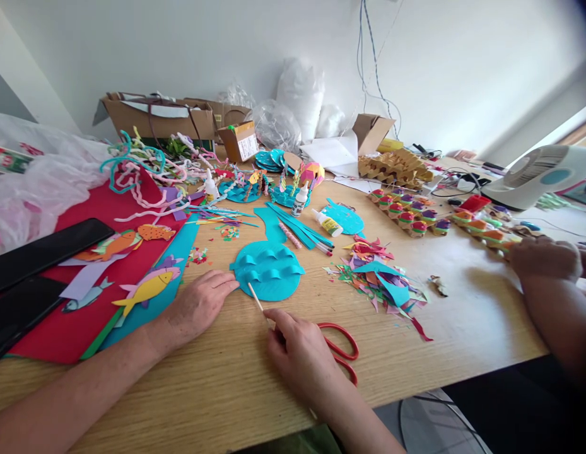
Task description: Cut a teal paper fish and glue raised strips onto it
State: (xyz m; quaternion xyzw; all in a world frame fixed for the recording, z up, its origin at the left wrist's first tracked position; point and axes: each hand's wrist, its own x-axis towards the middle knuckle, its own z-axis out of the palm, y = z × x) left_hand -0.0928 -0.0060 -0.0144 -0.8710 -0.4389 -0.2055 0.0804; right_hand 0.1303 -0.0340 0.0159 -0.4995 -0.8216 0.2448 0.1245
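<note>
A round blue paper disc (269, 291) with two rows of raised wavy strips lies on the wooden table in front of me. My left hand (208, 302) rests flat, fingers stretched out, its fingertips at the disc's left edge. Pinched in my right hand (297, 350) is a thin white stick (256, 297), whose tip reaches the disc's lower edge. Red-handled scissors (352, 343) lie beside and partly behind my right hand; their blades are hidden. Touching or just behind the disc is a curved blue paper strip (271, 226).
Paper scraps (382, 277) lie to the right, glue bottles (328, 223) behind. Paper fish (151, 287), coloured sheets and black phones (51, 252) are at left. Painted egg cartons (410, 211) stand at right, near another person's hand (543, 258). Cardboard boxes (164, 120) line the wall.
</note>
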